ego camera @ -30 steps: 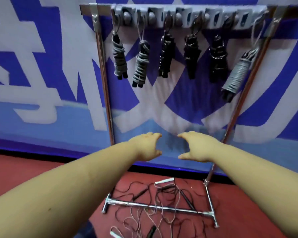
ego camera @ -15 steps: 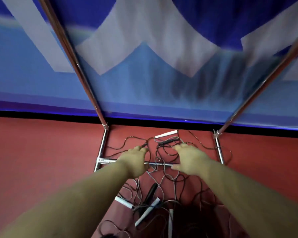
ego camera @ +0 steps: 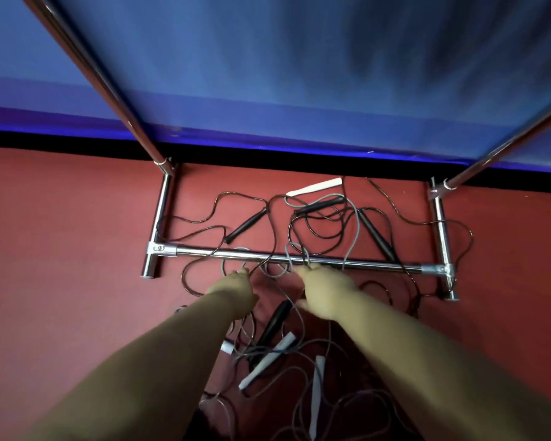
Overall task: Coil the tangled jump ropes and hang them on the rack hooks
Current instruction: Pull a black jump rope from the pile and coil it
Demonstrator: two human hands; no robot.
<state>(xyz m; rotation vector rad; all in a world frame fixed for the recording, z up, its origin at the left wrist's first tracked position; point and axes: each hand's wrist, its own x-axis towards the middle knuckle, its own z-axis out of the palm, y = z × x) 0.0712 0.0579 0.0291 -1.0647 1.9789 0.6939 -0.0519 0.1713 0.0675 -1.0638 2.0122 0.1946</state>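
Both hands have dropped lower into the ropes (ego camera: 299, 237) on the floor (ego camera: 61, 233), by the rack bar (ego camera: 363, 263). Left hand (ego camera: 233, 289) and right hand (ego camera: 326, 291) touch cords; I cannot tell their grip. Ropes look light and floppy. Grab a handle (ego camera: 275, 318) first.

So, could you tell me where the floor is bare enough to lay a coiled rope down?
The red floor left of the rack's left foot is bare, and so is the floor right of the right foot. Around the crossbar and both hands, the tangled ropes crowd everything.
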